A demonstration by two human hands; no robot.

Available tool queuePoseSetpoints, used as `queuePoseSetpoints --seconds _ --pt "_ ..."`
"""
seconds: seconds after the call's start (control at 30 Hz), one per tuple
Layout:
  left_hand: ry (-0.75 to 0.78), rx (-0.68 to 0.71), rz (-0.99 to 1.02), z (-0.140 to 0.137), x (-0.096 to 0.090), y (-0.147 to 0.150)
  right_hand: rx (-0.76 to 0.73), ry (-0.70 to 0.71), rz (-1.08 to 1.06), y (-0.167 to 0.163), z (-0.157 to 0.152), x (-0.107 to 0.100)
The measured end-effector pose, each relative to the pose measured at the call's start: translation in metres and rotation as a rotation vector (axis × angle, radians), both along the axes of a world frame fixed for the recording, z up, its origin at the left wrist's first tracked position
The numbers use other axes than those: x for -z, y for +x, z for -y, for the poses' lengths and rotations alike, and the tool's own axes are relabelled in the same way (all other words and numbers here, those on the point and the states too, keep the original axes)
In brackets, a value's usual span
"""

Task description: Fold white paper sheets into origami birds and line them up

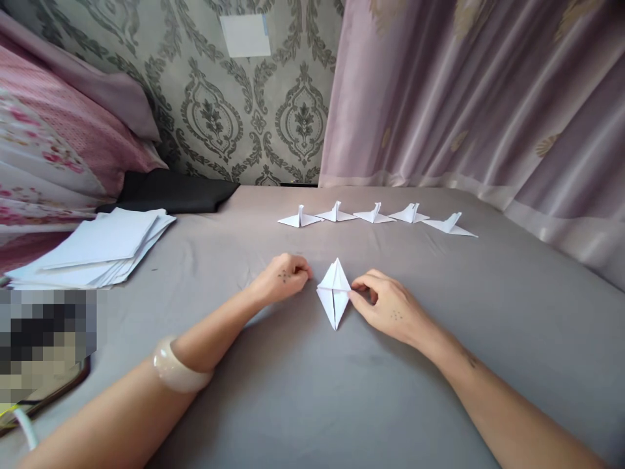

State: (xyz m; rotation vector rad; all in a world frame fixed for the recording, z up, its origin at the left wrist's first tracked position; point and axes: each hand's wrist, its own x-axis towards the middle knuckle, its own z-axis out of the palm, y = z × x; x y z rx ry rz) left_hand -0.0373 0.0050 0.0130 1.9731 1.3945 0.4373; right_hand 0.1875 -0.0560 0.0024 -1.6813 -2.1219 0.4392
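A white sheet of paper folded into a diamond [340, 305] lies on the grey cloth in front of me. It has a slit down its lower half and a crease across its middle. My right hand [385, 303] pinches the diamond's right corner between thumb and forefinger. To the left, a small gap away from the paper, my left hand [286, 277] rests with its fingers curled in and nothing showing in them. A pale bangle [178, 368] circles my left forearm.
Several folded white paper birds [375, 213] stand in a row at the back. A stack of white paper [102, 244] lies at left, before a black folded item [176, 190]. A blurred-out object [46, 352] sits front left. Curtains [415, 98] hang at the right.
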Motion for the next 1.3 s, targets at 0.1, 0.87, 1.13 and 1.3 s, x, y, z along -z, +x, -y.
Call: queuePoseSetpoints --seconds 0.1,0.87,1.13,1.3 --pt "-0.015 0.072 0.111 0.001 0.003 0.002 -0.017 0.022 -0.006 -0.007 0.002 0.005" --pt "-0.113 -0.003 0.923 0.023 -0.014 0.017 -0.119 0.427 -0.65 -0.004 0.002 -0.013" --pt "-0.034 0.038 0.918 0.032 -0.013 0.023 0.03 0.178 -0.85 -0.009 0.002 -0.014" --pt "0.017 0.146 0.86 0.034 -0.012 0.024 -0.091 0.012 -0.928 -0.01 0.004 -0.019"
